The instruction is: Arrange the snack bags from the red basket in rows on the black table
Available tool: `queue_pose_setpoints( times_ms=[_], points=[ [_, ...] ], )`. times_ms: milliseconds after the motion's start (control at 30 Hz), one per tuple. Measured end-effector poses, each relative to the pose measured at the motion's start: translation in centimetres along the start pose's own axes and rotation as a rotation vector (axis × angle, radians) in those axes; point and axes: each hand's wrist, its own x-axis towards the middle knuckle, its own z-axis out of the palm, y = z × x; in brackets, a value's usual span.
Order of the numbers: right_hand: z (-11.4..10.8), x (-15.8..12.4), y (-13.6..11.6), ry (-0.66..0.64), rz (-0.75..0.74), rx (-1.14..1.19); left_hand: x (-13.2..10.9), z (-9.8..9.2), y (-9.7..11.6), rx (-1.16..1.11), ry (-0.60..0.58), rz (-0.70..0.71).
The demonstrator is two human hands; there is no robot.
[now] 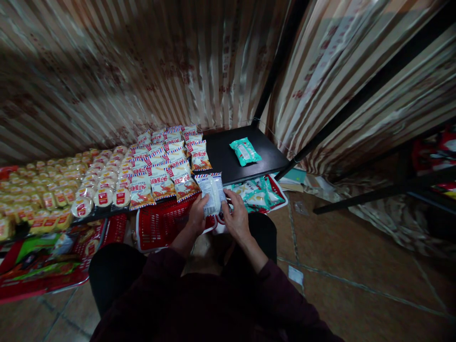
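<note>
Between my hands is a white snack bag point(210, 192) with a striped top edge, its printed back turned up. My left hand point(198, 213) grips its lower left side, and the fingers of my right hand point(235, 214) close on its right edge. Just beyond and to the left, rows of similar snack bags point(163, 179) with red lettering stand on the black shelf point(223, 156). A single teal snack packet point(245, 151) lies flat on the shelf to the right.
Round white packaged cakes point(104, 195) and yellow wrapped snacks point(50, 197) fill the shelf's left. Red baskets point(156, 223) sit below; one at right holds teal packets point(254, 192). A striped curtain point(171, 61) hangs behind. Black metal posts point(285, 61) rise at right.
</note>
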Motion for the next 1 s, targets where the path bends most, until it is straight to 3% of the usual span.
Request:
queue_pose_setpoints(
  times_ms=[300,500,733,1000],
  points=[
    [0.0,-0.5,-0.1,-0.134,0.21,0.152,-0.6,0.7,0.3,0.112,-0.057,0.142],
    [0.0,-0.6,0.1,-0.218,0.217,0.201,-1.2,0.8,0.8,0.213,0.034,0.153],
    [0.7,-0.4,0.9,-0.115,0.134,0.076,-1.2,0.6,0.4,0.281,-0.003,0.194],
    [0.6,0.0,1.8,-0.059,0.236,0.206,-0.9,1.0,-0.2,0.259,-0.071,0.196]
  ],
)
